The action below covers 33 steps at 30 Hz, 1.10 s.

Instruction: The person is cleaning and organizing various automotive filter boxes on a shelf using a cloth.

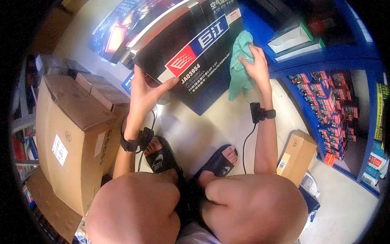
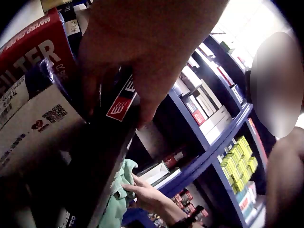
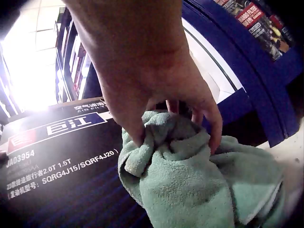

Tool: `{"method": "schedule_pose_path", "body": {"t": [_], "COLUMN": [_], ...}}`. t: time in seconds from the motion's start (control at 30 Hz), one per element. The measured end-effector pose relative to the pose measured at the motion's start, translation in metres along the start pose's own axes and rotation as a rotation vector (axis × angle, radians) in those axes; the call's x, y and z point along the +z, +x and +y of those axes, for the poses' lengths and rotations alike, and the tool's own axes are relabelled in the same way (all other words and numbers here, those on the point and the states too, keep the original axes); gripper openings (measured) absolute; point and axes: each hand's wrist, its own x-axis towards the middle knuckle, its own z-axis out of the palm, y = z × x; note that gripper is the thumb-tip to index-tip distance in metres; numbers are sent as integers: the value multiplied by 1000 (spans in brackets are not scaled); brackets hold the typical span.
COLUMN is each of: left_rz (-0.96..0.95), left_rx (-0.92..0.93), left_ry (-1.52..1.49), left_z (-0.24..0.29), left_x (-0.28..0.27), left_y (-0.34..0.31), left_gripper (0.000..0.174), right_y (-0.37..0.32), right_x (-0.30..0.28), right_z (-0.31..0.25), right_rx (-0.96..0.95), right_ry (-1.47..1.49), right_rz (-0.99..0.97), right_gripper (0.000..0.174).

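A black box [image 1: 203,69] with a red and blue label is held up, tilted, above the floor. The left hand [image 1: 147,91] grips its left edge, thumb on the printed face; in the left wrist view that hand [image 2: 137,52] spans the box's edge. At the box's right side the right hand [image 1: 256,67] holds a green cloth [image 1: 242,65]. The right wrist view shows the right hand [image 3: 152,85] with thumb and fingers pinching the bunched cloth [image 3: 185,175] beside the box face [image 3: 61,166].
Large cardboard boxes [image 1: 65,138] stand on the left. Blue shelving [image 1: 300,67] with small red boxes [image 1: 325,110] is on the right. A smaller carton [image 1: 296,156] lies by the right knee. Two sandalled feet rest on the pale floor [image 1: 189,126].
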Motion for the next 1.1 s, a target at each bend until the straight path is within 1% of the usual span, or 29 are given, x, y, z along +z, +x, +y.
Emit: {"method": "schedule_pose_path", "body": {"t": [0.03, 0.1, 0.13, 0.2, 0.23, 0.3, 0.33, 0.37, 0.4, 0.43, 0.5, 0.53, 0.57, 0.63, 0.67, 0.73, 0.77, 0.83, 0.87, 0.9, 0.93, 0.97, 1.03, 1.07, 1.1], "left_rz": [0, 49, 48, 184, 182, 259, 259, 236, 211, 211, 67, 82, 82, 113, 112, 146, 146, 131, 134, 127, 118, 116, 120, 146, 143], "left_rx": [-1, 155, 158, 83, 85, 209, 212, 322, 432, 435, 536, 454, 455, 514, 515, 481, 484, 397, 403, 350, 297, 302, 320, 386, 392], "left_ry": [1, 53, 54, -8, -7, 8, 9, 26, 42, 43, 563, 465, 464, 501, 500, 486, 484, 419, 414, 366, 319, 316, 390, 411, 409], "left_z": [0, 1, 4, 12, 14, 19, 12, -1, -3, -2, 6, 15, 17, 20, 21, 22, 24, 27, 27, 26, 26, 26, 25, 17, 17], "left_x": [0, 2, 3, 4, 5, 6, 6, 7, 7, 2, -9, -5, -4, -1, 0, 3, 4, 5, 6, 7, 7, 8, 7, 6, 5], "left_y": [0, 0, 0, -5, -5, -5, -4, -3, -1, 0, 1, -1, -2, -2, -2, -3, -4, -6, -6, -6, -5, -5, -5, -4, -4], "left_gripper": [88, 99, 99, 105, 105, 108, 108, 102, 97, 97, 62, 39, 39, 48, 48, 51, 51, 53, 53, 54, 54, 54, 53, 55, 55], "right_y": [-1, -4, -4, -4, -5, -5, -5, -5, -6, -6, -6, -7, -7, -7, -7, -8, -8, -9, -10, -11, -14, -15, -15, -12, -9], "right_x": [0, 1, 1, 0, -1, -2, -2, -3, -3, -3, 0, 2, 3, 3, 3, 4, 4, 5, 5, 3, 1, 0, 3, 2, 0], "right_z": [-2, -6, -7, -8, -9, -11, -12, -13, -14, -15, -15, -13, -11, -11, -11, -11, -11, -12, -13, -19, -28, -37, -59, -72, -87], "right_rx": [-6, 11, 27, 44, 63, 64, 65, 63, 77, 90, 66, 42, 42, 28, 28, 38, 36, 30, 27, 24, 15, 9, -55, -79, -103], "right_ry": [-21, -17, -16, -12, -9, -2, 4, 5, 12, 20, 15, 10, 9, 15, 14, 6, 4, 29, 41, 36, 66, 97, 144, 157, 170], "right_rz": [7, 24, 40, 31, 18, 21, 21, 26, 27, 27, 57, 85, 86, 94, 95, 98, 101, 121, 128, 135, 134, 131, 129, 136, 140], "right_gripper": [71, 71, 71, 70, 69, 69, 68, 68, 68, 67, 69, 71, 71, 70, 70, 70, 70, 70, 69, 69, 66, 62, 63, 63, 64]}}
